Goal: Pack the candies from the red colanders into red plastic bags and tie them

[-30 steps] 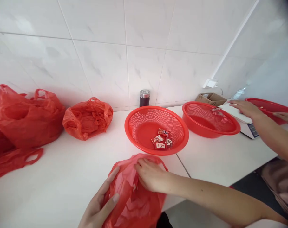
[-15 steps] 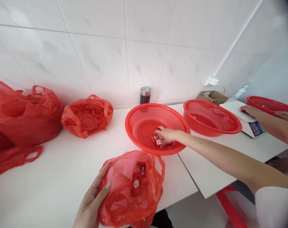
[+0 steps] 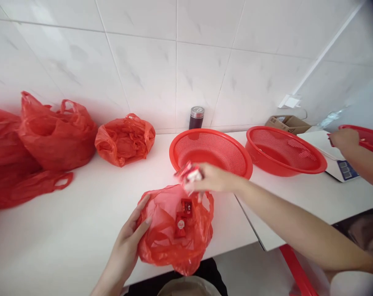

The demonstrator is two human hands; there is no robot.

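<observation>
My left hand (image 3: 131, 230) grips the left rim of a red plastic bag (image 3: 155, 250), its thumb inside and fingers outside. The bag's mouth is spread open near the table's front edge. Two red-wrapped candies (image 3: 180, 225) lie in it. Just above the bag's far edge, my right hand (image 3: 209, 179) is closed around several red and white wrapped candies (image 3: 192, 174), blurred by motion. Behind that hand stands a red perforated basket (image 3: 177, 142), partly covered by the hand and forearm.
More red bags (image 3: 58, 139) stand on the left, with a smaller one (image 3: 125, 142) beside them. A dark flask (image 3: 196, 118) is by the wall. A second red basket (image 3: 285, 164), cardboard box (image 3: 293, 125) and scale (image 3: 343, 168) occupy the right, where another person's hand (image 3: 346, 139) is working.
My right hand has come up out of the basket with wrapped candies and moved toward me, to the bag. My left hand still holds the bag. The view has shifted slightly left.
</observation>
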